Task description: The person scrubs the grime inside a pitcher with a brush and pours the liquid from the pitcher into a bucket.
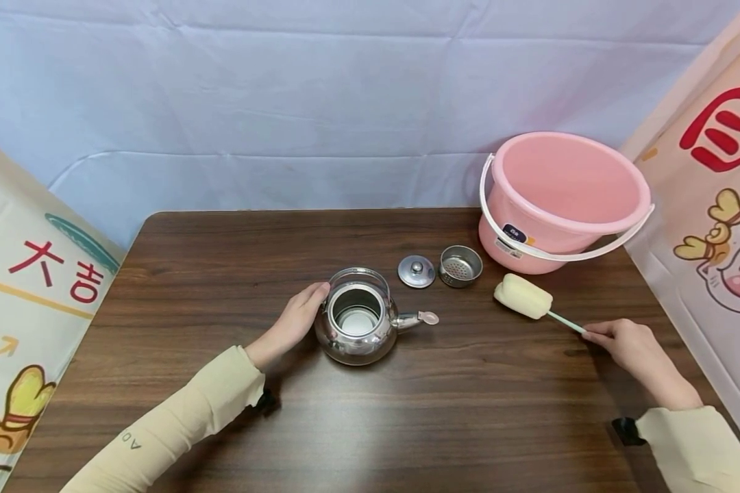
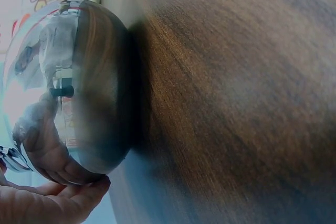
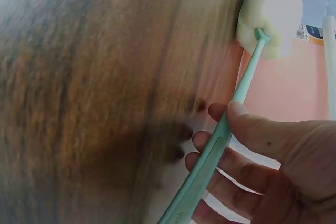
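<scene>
A shiny steel kettle (image 1: 356,329), lidless, stands on the wooden table with its spout to the right. My left hand (image 1: 294,320) rests against the kettle's left side near the handle's base. In the left wrist view, its fingers (image 2: 79,200) touch the rounded metal wall. My right hand (image 1: 632,349) pinches the thin green handle of a sponge bottle brush (image 3: 202,166) between thumb and fingers. The brush's pale yellow sponge head (image 1: 524,296) points left, close above or on the table; I cannot tell which.
Behind the kettle's spout lie its round lid (image 1: 416,272) and a perforated steel strainer (image 1: 460,266). A pink bucket (image 1: 545,233) with a white handle stands at the back right. Hanging cloths enclose the table's back and sides.
</scene>
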A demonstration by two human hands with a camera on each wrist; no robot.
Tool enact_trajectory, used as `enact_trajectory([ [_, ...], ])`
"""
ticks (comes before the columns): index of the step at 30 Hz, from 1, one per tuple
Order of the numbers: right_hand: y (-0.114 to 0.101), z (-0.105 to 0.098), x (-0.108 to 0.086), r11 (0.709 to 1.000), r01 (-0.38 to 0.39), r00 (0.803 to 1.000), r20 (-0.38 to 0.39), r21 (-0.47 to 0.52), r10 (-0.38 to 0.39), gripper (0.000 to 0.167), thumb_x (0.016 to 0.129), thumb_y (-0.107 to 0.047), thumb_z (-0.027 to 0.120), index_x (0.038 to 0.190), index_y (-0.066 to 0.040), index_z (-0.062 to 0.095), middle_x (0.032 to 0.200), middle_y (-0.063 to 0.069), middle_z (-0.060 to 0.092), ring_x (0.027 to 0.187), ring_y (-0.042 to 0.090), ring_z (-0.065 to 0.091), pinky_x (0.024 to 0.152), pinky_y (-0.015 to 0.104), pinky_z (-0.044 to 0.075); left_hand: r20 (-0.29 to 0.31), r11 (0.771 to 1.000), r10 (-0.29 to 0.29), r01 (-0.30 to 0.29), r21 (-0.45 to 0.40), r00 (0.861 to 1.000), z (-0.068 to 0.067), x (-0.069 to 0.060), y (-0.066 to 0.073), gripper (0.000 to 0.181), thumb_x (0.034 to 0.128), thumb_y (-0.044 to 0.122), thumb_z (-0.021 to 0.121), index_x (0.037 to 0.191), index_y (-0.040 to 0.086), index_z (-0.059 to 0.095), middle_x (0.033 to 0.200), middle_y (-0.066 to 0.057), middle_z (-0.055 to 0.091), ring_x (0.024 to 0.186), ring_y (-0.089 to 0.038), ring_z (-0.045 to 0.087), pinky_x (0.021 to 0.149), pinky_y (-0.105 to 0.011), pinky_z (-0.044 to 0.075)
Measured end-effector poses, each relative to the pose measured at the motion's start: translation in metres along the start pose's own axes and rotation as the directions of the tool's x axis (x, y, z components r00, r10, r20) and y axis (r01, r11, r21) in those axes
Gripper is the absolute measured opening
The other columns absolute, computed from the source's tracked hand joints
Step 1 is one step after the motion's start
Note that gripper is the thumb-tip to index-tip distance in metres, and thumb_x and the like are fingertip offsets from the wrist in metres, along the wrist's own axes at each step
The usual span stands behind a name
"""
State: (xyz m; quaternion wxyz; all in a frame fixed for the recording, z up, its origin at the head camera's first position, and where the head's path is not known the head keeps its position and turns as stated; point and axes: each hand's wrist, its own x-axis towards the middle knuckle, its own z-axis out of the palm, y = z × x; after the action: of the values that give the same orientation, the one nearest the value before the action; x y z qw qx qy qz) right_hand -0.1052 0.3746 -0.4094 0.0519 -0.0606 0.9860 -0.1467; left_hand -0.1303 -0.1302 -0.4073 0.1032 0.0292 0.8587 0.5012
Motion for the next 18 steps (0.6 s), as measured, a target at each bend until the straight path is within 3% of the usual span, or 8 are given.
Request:
enact_trajectory([
  [18, -0.0037, -0.0011, 0.004, 0.999, 0.022, 1.0, 0.013, -0.025, -0.022, 0.014, 0.082, -0.005, 0.063, 0.084, 0.008, 0.066, 0.084, 0.029, 0.062, 0.08, 0.048, 0.057, 0.064, 0.055, 0.043, -0.006, 1.0, -0.006, 0.006, -0.011, 1.0, 0.0002, -0.0009, 0.0011, 0.054, 0.0979, 0.038, 0.034, 0.132, -0.003, 0.043, 0.134, -0.018, 0.045, 0.127, -0.028, 0.036, 0.108, -0.04, 0.026],
])
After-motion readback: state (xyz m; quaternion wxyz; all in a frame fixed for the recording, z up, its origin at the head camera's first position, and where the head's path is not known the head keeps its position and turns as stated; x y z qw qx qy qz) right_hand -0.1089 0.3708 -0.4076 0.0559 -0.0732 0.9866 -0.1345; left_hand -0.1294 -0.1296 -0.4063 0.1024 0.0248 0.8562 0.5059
